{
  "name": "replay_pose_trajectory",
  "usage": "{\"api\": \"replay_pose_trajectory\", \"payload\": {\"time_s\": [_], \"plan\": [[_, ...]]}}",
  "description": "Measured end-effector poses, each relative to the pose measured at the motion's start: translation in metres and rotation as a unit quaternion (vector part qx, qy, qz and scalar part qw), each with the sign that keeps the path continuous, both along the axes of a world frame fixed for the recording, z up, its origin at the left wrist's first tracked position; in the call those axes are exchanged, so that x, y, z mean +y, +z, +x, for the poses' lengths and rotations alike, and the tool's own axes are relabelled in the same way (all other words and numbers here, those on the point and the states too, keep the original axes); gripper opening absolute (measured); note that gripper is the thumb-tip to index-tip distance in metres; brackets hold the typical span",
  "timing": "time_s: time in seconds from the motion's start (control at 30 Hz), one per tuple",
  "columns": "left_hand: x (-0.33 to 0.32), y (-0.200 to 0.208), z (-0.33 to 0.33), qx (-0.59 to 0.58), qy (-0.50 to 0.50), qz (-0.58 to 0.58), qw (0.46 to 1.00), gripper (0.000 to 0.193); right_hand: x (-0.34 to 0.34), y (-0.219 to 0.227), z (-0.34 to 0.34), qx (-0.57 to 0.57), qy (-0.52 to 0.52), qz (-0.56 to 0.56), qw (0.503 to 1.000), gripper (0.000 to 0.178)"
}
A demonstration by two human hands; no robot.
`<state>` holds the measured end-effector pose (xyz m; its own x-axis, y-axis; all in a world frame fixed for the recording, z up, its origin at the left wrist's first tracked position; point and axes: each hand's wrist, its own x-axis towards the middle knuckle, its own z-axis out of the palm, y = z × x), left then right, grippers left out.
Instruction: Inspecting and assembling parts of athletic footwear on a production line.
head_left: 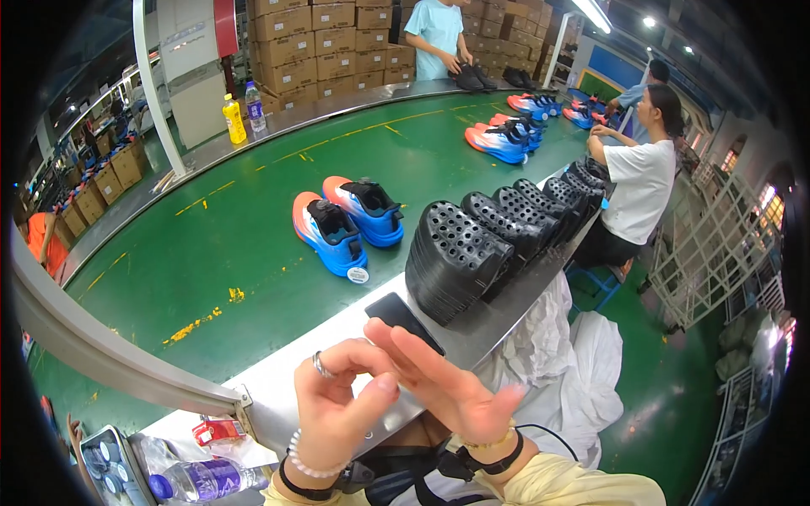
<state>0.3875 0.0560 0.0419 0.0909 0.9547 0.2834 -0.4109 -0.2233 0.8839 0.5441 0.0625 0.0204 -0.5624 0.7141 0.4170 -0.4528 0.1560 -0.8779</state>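
My left hand (pixel 346 401), with a ring and a beaded bracelet, is raised over the metal ledge with its fingers curled toward the thumb. Whatever lies between the fingertips, if anything, is hidden. Beside it, my right hand (pixel 456 388) is held with fingers stretched out and thumb apart, its palm turned toward the left fingertips; the two hands overlap. Just beyond them a dark phone (pixel 403 322) lies flat on the ledge. Farther off, a pair of blue and orange sneakers (pixel 337 240) stands on the green belt, a round white sticker on the nearer heel.
Stacks of black perforated shoe-shaped inserts (pixel 460 253) line the metal ledge (pixel 502 329) to the right. A curved grey post (pixel 126 346) rises at left, near a water bottle (pixel 207 479) and a tray (pixel 114 464). Other people work along the belt (pixel 211 261). White sacks (pixel 591 363) lie at right.
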Motion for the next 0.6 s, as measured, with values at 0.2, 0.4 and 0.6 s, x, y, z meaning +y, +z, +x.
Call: {"api": "replay_pose_trajectory", "payload": {"time_s": [0.2,0.4,0.6], "plan": [[0.003,0.003,0.012,0.222,0.153,0.218,0.938,0.015,0.001,0.002,-0.007,0.171,0.081,-0.075,0.979,0.131],[-0.002,0.005,0.014,0.271,0.173,0.223,0.92,0.014,0.003,0.003,0.001,0.089,0.056,-0.005,0.994,0.137],[0.005,0.007,0.015,0.29,0.232,0.296,0.88,0.024,0.006,0.007,0.009,-0.003,0.001,0.021,1.0,0.136]]}}
